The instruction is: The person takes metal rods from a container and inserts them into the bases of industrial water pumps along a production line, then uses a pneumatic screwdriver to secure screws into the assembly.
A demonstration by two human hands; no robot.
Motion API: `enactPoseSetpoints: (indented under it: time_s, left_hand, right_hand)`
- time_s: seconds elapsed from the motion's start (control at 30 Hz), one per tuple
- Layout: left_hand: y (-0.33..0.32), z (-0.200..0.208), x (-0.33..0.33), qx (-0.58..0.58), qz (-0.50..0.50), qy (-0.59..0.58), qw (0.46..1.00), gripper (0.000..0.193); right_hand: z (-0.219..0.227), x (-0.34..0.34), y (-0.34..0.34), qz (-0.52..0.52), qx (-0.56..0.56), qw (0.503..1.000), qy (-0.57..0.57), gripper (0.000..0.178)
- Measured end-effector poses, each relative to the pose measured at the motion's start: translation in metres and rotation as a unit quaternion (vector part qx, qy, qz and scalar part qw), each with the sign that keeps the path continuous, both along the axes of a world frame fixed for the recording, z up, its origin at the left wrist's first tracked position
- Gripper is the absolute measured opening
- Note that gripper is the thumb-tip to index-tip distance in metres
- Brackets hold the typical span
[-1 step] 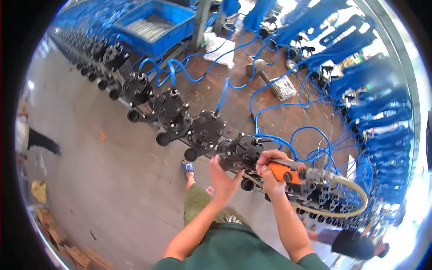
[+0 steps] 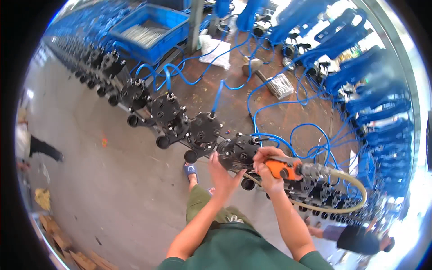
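Note:
My right hand [image 2: 269, 170] is wrapped round an orange air tool [image 2: 282, 170], whose silver fitting points right into a pale yellow hose [image 2: 355, 182]. The tool's working end is hidden behind my fingers, close to the right side of a black round-topped unit [image 2: 236, 153] with bolts in its cover. Against the near side of that unit lies my left hand [image 2: 223, 177], fingers stretched and thumb apart. Whether it bears any of the unit's weight I cannot tell. A blue hose [image 2: 274, 139] runs near the unit's top.
More black units [image 2: 204, 128] stand in a long diagonal row on a rail. Beyond them are a hammer-like tool [image 2: 254, 67], a silver block [image 2: 281, 85], a white cloth [image 2: 213, 51] and a blue crate [image 2: 148, 33]. Blue parts [image 2: 355, 74] hang at right. Another person [image 2: 357, 238] is at lower right.
The whole view has shifted slightly, with the row moving a little left. My right hand and the air tool sit slightly higher and farther left; my left hand stays against the unit.

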State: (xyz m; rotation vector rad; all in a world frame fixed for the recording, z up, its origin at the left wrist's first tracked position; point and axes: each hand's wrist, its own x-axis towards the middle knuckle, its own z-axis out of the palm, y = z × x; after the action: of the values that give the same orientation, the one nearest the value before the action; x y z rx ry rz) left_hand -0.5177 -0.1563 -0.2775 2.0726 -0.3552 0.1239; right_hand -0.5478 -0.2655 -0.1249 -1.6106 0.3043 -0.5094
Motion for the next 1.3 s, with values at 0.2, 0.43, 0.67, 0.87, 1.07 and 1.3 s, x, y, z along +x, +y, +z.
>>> enactPoseSetpoints:
  time_s: [0.2, 0.43, 0.67, 0.87, 1.07, 1.3]
  left_hand:
    - [-0.010, -0.013, 0.032, -0.147, -0.126, 0.201, 0.960, 0.102]
    - [-0.015, -0.022, 0.013, -0.088, -0.060, 0.065, 0.992, 0.083]
    - [-0.016, -0.004, -0.049, -0.064, -0.238, -0.056, 0.968, 0.017]
    - [-0.026, -0.026, -0.029, -0.012, -0.241, 0.147, 0.959, 0.021]
    - [-0.041, -0.058, -0.040, 0.016, -0.251, 0.025, 0.968, 0.018]
    - [-0.049, -0.063, -0.042, -0.040, -0.184, 0.011, 0.982, 0.017]
  right_hand:
    - [0.029, 0.015, -0.033, -0.120, 0.015, 0.989, -0.089, 0.035]
    - [0.008, 0.045, -0.051, -0.108, -0.009, 0.982, -0.154, 0.016]
    - [0.006, 0.044, -0.054, -0.099, -0.031, 0.983, -0.152, 0.024]
    - [0.041, 0.003, -0.042, -0.112, 0.003, 0.983, -0.147, 0.036]
    - [0.041, -0.056, -0.034, -0.113, 0.073, 0.980, -0.149, 0.039]
    - [0.023, -0.060, -0.038, -0.079, 0.082, 0.981, -0.156, 0.035]
